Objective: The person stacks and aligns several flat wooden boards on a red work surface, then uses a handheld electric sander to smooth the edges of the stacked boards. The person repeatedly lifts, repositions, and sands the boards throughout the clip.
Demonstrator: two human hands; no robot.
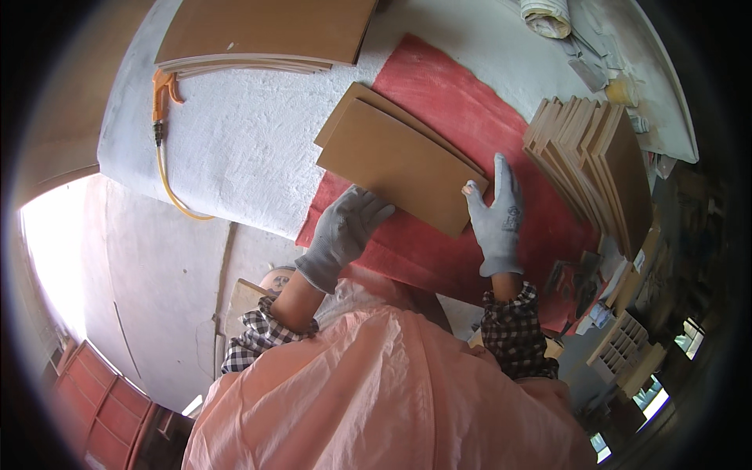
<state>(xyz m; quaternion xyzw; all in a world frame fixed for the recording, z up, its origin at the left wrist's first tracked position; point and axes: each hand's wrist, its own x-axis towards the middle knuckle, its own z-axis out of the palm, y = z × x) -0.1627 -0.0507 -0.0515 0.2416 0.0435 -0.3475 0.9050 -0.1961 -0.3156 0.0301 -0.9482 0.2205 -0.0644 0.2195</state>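
Before me, two flat brown panels (pixel 399 158) lie one on the other, slightly out of line, across a red cloth (pixel 435 76) on the worktable. Both my hands wear grey gloves. My left hand (pixel 349 226) is at the near long edge of the upper panel, its fingers bent and close together; whether it grips the edge is hidden. Beside the right end of the panels is my right hand (pixel 496 217), fingers up and thumb spread away from them. The thumb is close to the panel corner, and its glove tip shows bare skin.
Brown panels stand on edge in a leaning row (pixel 593 170) at right. A stack of larger panels (pixel 264 32) lies at the far left, near an orange air blow gun (pixel 161 97) on a yellow hose (pixel 167 185). Scrapers (pixel 587 70) and a roll (pixel 545 17) lie at far right.
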